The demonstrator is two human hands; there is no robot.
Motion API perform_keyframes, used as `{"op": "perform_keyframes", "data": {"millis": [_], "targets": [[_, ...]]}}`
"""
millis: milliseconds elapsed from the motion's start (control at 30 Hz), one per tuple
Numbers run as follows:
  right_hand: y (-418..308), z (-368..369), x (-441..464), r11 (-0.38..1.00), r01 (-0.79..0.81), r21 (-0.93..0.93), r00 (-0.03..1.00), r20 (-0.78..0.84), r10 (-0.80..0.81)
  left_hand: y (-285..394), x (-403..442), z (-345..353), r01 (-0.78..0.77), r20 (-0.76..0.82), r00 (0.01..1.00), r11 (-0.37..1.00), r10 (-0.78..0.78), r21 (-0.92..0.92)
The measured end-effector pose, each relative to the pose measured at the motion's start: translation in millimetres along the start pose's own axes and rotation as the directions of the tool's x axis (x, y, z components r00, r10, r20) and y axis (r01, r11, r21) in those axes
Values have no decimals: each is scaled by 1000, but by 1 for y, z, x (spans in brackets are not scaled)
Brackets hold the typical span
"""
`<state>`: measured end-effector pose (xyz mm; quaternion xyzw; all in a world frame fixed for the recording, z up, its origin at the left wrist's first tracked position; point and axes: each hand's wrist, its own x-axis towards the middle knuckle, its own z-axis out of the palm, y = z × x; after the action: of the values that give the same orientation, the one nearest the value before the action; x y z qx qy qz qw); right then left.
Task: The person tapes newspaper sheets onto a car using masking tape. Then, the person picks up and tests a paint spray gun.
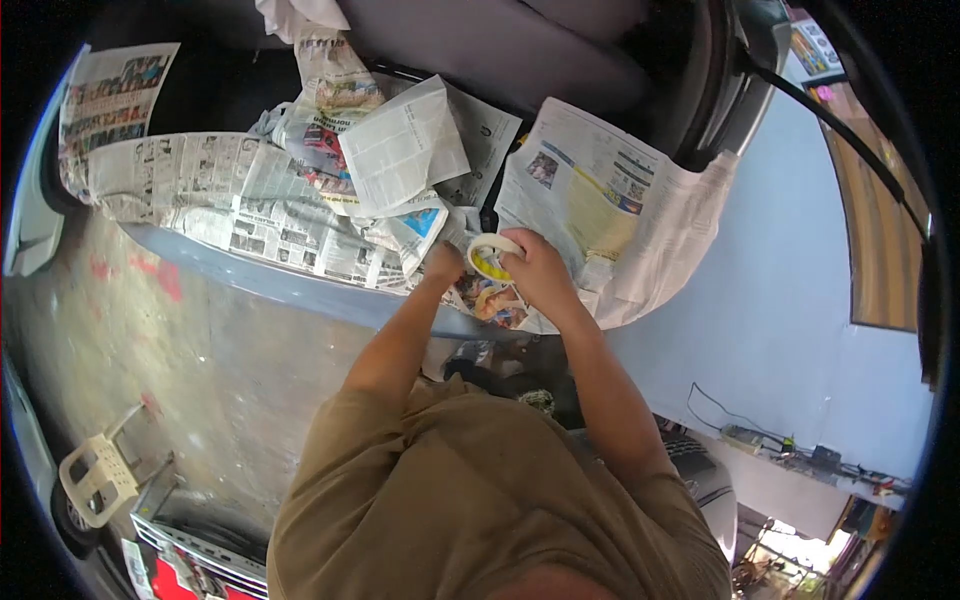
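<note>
A person in a brown shirt (pixel 480 470) bends over a newspaper-covered edge of bodywork, both bare hands at the centre of the frame in the head view. The right hand (pixel 540 268) grips a roll of pale tape (pixel 490 258) by its right side, the thumb set inside the ring. The left hand (pixel 445 262), its fingers curled, is just left of the roll, at the edge of the newsprint; the fingertips are hidden, so it cannot be told what, if anything, they pinch. The two hands are apart, with the roll between them.

Just below the roll shows a colour-printed sheet (pixel 495 305). A broad sheet (pixel 540 205) spreads to the right of the hands, and a loose white page (pixel 400 150) lies tilted over other paper above the left hand. A long run of newspaper (pixel 290 225) stretches toward the left of the frame, above a blue-grey panel (pixel 250 280).

Dark grey upholstery (pixel 470 45), apparently a vehicle seat, fills the top centre. A beige plastic chair (pixel 98 480) is at lower left, beside a stained floor (pixel 220 340); a pale blue surface (pixel 740 320) occupies the right.
</note>
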<state>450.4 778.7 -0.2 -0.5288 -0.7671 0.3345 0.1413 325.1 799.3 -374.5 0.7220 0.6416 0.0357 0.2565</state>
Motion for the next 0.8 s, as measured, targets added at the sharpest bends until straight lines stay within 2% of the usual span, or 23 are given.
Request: {"op": "perform_keyframes", "data": {"millis": [33, 67, 133, 233, 333, 400, 433, 467, 500, 533, 567, 600, 633, 667, 700, 733, 800], "targets": [[-3, 1, 3, 1000, -14, -4, 1000, -23, 14, 6, -21, -32, 66, -80, 994, 984, -80, -167], [-7, 3, 6, 1000, -28, -8, 999, -44, 28, 18, -51, -68, 171, -148, 953, 873, -264, -457], [-8, 10, 16, 997, -13, -76, 999, -48, 9, 34, -90, -108, 155, -224, 854, 642, -469, -751], [15, 41, 38, 964, 50, -262, 999, 3, -51, 22, -119, -95, 111, -110, 891, 446, -440, -888], [47, 78, 65, 919, 57, -390, 998, 29, -49, 14, -173, -91, 25, -247, 906, 626, -343, -779], [66, 86, 79, 912, 36, -409, 999, 11, -35, -1, -229, -69, 80, -171, 937, 667, -303, -741], [63, 88, 81, 906, 59, -419, 998, 30, -51, -15, -244, -43, 132, -79, 938, 562, -336, -816], [58, 91, 79, 899, 74, -432, 997, 43, -61, -25, -264, -40, 63, -130, 972, 751, -195, -657], [20, 70, 60, 964, 39, -263, 998, 63, -23, -22, -282, -39, 253, 4, 924, 605, -382, -755], [14, 80, 48, 980, 48, -195, 988, 154, -18, -29, -298, -35, 246, 8, 936, 639, -352, -729], [9, 91, 36, 991, 44, -125, 969, 245, -12, -33, -311, -19, 383, 158, 867, 429, -472, -818], [4, 102, 24, 998, 27, -57, 943, 333, -6, -38, -320, -21, 431, 187, 860, 479, -474, -765], [1, 107, 0, 997, 33, 65, 939, 341, -53, -46, -329, -10, 436, 207, 855, 444, -475, -783], [-21, 88, -27, 1000, -2, 9, 886, 463, -3, -54, -333, 0, 441, 227, 850, 408, -475, -799], [-14, 89, -53, 989, 139, 59, 894, 421, -151, -49, -333, -8, 465, 261, 835, 369, -484, -805], [-9, 81, -69, 990, 133, 54, 857, 496, -142, -45, -333, -16, 491, 298, 818, 328, -493, -807], [12, 74, -101, 993, 101, 68, 806, 579, -122, -44, -318, -19, 492, 303, 835, 379, -459, -784]]}}
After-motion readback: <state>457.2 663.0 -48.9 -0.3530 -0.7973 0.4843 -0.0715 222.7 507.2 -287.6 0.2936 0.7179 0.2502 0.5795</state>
